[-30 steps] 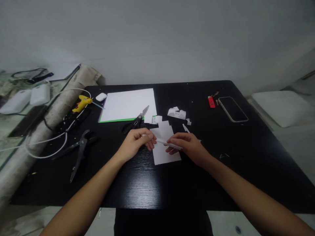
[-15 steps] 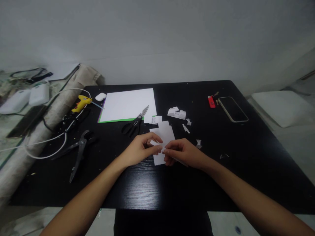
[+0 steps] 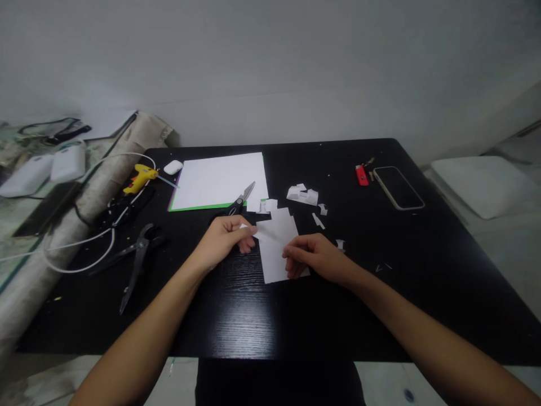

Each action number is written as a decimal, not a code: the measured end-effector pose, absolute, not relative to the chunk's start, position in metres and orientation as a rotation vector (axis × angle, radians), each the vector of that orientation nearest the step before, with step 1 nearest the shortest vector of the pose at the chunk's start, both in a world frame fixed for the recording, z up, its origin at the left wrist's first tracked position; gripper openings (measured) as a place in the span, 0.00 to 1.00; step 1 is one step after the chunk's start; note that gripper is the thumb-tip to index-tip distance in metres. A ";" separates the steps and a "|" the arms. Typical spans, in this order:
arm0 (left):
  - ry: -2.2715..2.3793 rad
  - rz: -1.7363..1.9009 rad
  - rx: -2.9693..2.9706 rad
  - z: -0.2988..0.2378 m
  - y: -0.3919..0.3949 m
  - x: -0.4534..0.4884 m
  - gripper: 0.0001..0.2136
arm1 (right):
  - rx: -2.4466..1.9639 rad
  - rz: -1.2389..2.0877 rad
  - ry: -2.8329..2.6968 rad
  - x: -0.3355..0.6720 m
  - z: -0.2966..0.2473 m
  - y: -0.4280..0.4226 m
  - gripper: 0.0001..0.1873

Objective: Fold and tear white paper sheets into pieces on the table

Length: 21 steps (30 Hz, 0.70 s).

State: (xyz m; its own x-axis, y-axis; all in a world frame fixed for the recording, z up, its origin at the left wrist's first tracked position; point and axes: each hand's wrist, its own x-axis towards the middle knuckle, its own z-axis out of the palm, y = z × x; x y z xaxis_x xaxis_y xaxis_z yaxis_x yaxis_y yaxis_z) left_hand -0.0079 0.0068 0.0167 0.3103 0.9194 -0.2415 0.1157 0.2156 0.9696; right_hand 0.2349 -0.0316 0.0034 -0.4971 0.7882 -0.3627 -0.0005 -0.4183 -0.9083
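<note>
The head camera showed the person's left hand (image 3: pixel 230 237) with thumb and forefinger clamped on a narrow white paper strip (image 3: pixel 256 234). The strip stuck out toward the right, over a white paper sheet (image 3: pixel 274 268) lying on the black table (image 3: pixel 338 321); white against white, its far end was hard to make out. The right hand (image 3: pixel 310 256) hung above the sheet's right side, its fingers curled and partly hidden behind one another; whether they gripped the strip or only met each other could not be told.

The sheet's lower right part was covered by the right hand. Just beyond the left hand, the scissors (image 3: pixel 240 204) lay with their handles mostly hidden behind it and their blades over a larger white sheet (image 3: pixel 215 177). Folded paper scraps (image 3: pixel 303 195) lay beyond the right hand, one small scrap (image 3: pixel 340 245) partly hidden behind it. Both forearms ran out of the picture at the bottom.
</note>
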 end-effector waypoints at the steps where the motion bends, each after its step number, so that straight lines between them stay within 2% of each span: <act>1: 1.146 0.800 1.215 0.017 0.008 -0.009 0.11 | -1.131 1.965 -1.251 0.235 0.003 -0.031 0.21; 10: 1.170 0.936 1.161 0.013 0.007 -0.009 0.11 | -1.096 1.956 -1.279 0.237 -0.001 -0.031 0.21; 17: 0.969 0.594 1.273 0.005 -0.012 0.013 0.14 | -1.047 1.924 -1.438 0.230 0.002 -0.040 0.17; 21: 0.960 0.581 1.335 0.004 -0.015 0.016 0.16 | -1.064 1.918 -1.438 0.226 0.005 -0.041 0.19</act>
